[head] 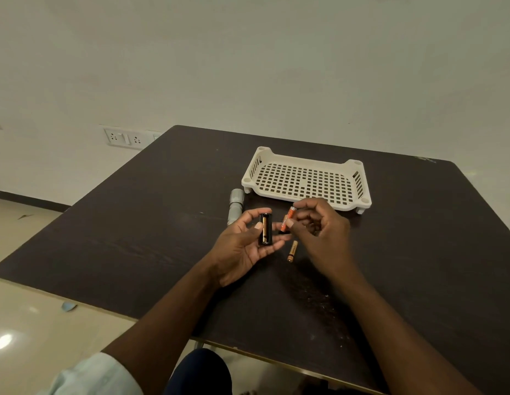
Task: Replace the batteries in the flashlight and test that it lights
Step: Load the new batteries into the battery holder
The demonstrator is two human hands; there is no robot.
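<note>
My left hand holds a black battery holder upright between thumb and fingers; one gold-and-black battery sits in its slot. Just to its right, my right hand pinches an orange battery between thumb and forefinger, tilted and close to the holder without touching it. Another small orange-and-black battery lies on the dark table below my right hand. The silver flashlight body lies on the table behind my left hand, partly hidden by my fingers.
A cream perforated plastic tray stands empty at the back of the table, just beyond my hands. The table's front edge runs close to my lap. A wall socket panel is on the wall to the left.
</note>
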